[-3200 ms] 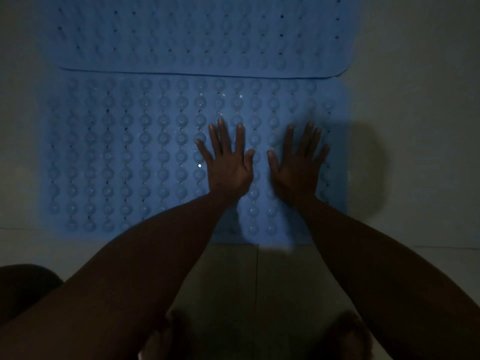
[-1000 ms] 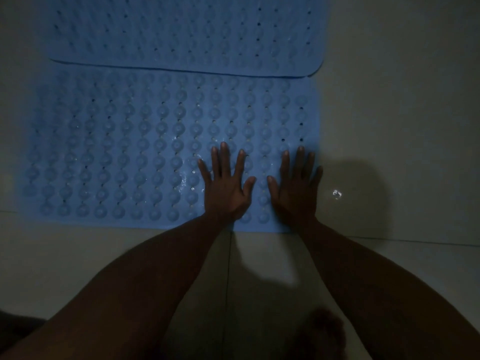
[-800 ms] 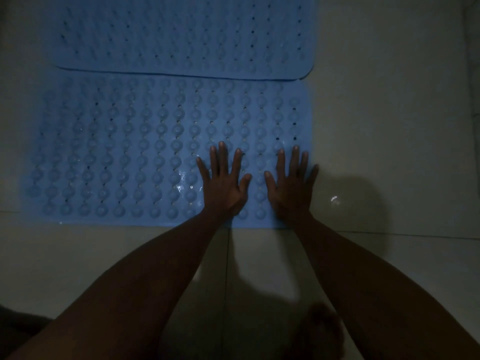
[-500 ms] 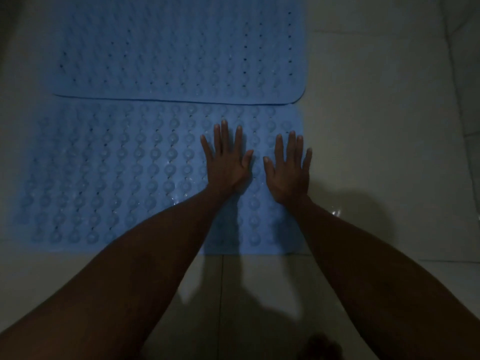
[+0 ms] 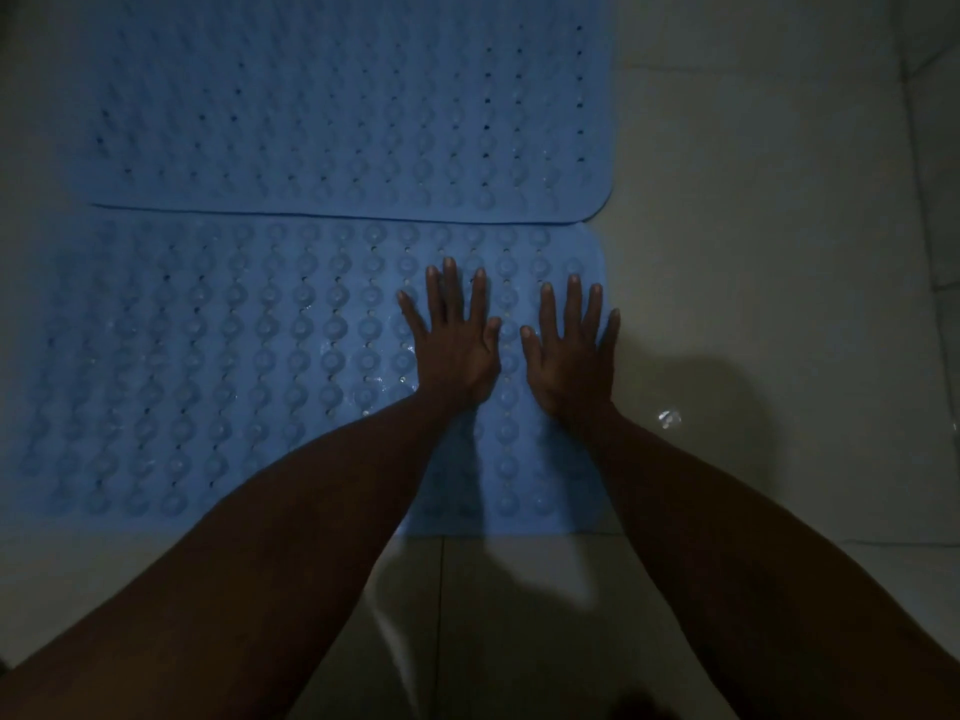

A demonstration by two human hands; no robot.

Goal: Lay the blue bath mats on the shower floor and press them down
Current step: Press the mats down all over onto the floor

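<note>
Two blue bath mats with rows of round bumps and small holes lie flat on the pale tiled shower floor (image 5: 753, 252). The far mat (image 5: 337, 106) overlaps the far edge of the near mat (image 5: 234, 366). My left hand (image 5: 457, 345) lies flat on the near mat's right part, fingers spread and straight, palm down. My right hand (image 5: 569, 350) rests flat beside it, close to the mat's right edge, fingers spread too. Both forearms reach in from the bottom of the view.
Bare wet tile lies to the right of the mats, with a small glint of water (image 5: 667, 418) near my right wrist. A tile joint (image 5: 441, 615) runs along the floor in front of the near mat. The scene is dim, and my shadow falls right.
Both hands have shifted away from the near mat's front edge to farther up on it, still flat and spread. The view has moved in closer.
</note>
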